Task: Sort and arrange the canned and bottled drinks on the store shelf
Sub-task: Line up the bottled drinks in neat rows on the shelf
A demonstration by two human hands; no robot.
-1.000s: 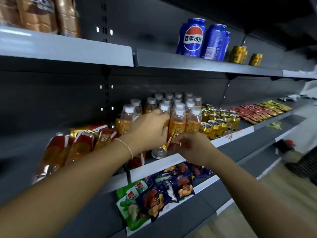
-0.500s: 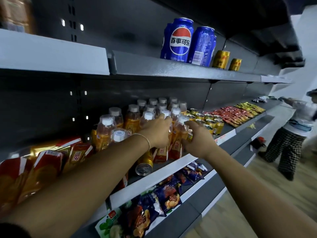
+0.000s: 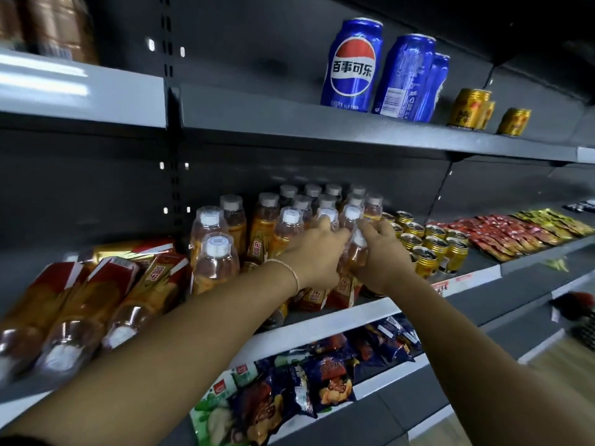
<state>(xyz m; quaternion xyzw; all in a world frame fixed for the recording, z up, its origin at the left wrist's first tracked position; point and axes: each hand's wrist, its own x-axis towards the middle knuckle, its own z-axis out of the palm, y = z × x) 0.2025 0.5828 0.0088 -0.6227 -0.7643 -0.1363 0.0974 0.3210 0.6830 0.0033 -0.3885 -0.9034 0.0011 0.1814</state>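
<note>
The left hand [image 3: 314, 252], wearing a thin bracelet [image 3: 291, 272] at the wrist, is reaching onto the grey metal middle shelf [image 3: 322, 326], its fingers curling round a front-row bottle [image 3: 314, 297] whose red-and-orange label is showing just under the wrist. Touching it at its 3 o'clock, the right hand [image 3: 383, 262] is closing its fingers [image 3: 370, 225] round the neck and body of the neighbouring bottle [image 3: 352, 252], which is standing upright between the two hands. Both bottles are sitting at the front of a cluster of clear plastic bottles of orange drink with white caps [image 3: 267, 226], which is filling the shelf from 9 to 12 o'clock of the hands.

At 3 o'clock of the right hand, small gold cans [image 3: 431, 243] are standing in rows, and beyond them flat red sachets [image 3: 502, 233] are lying across the same shelf. At 9 o'clock of the cluster, larger bottles with red-and-gold labels [image 3: 80, 300] are lying on their sides, caps towards the camera. On the upper shelf, at 12 o'clock, tall blue cola cans [image 3: 352, 64] are standing beside short gold tins [image 3: 470, 107]. At 6 o'clock, on the lower shelf, dark blue and green snack bags [image 3: 289, 391] are lying flat.
</note>
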